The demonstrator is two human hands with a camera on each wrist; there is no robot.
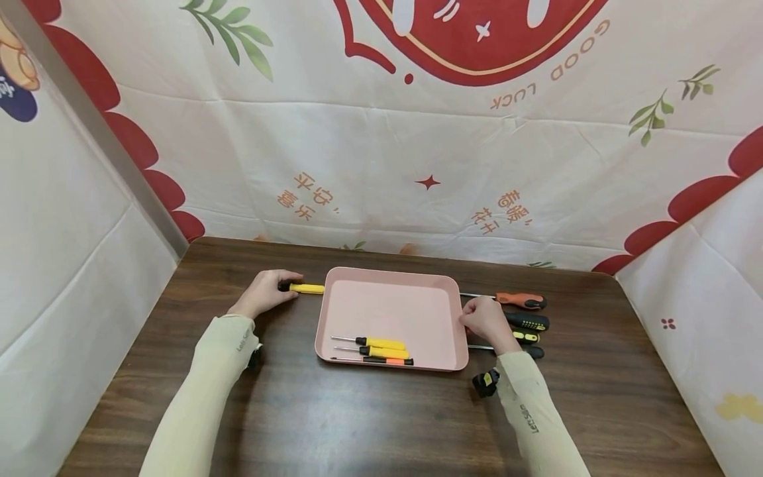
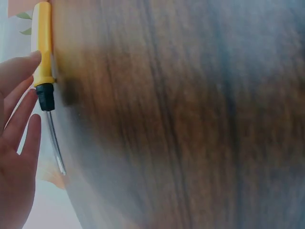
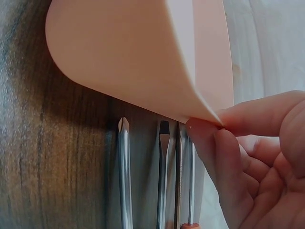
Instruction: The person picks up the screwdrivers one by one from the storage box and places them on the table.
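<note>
My left hand [image 1: 268, 291] pinches a small screwdriver [image 2: 43, 47] with a yellow handle, a black collar and a thin metal shaft. In the head view its handle end lies close by the left rim of the pink tray [image 1: 387, 275]. Two yellow-and-black screwdrivers [image 1: 386, 344] and a black-and-orange one [image 1: 390, 362] lie side by side in the front of the tray. My right hand [image 1: 485, 319] pinches the tray's right rim between thumb and finger. In the right wrist view this rim [image 3: 202, 98] stands above several metal shafts [image 3: 125, 176].
Right of the tray, partly behind my right hand, lie larger screwdrivers: an orange-handled one [image 1: 518, 300], a black-handled one [image 1: 527, 322] and others. The brown wooden table [image 1: 334, 424] meets printed white cloth [image 1: 381, 159] at the back and sides.
</note>
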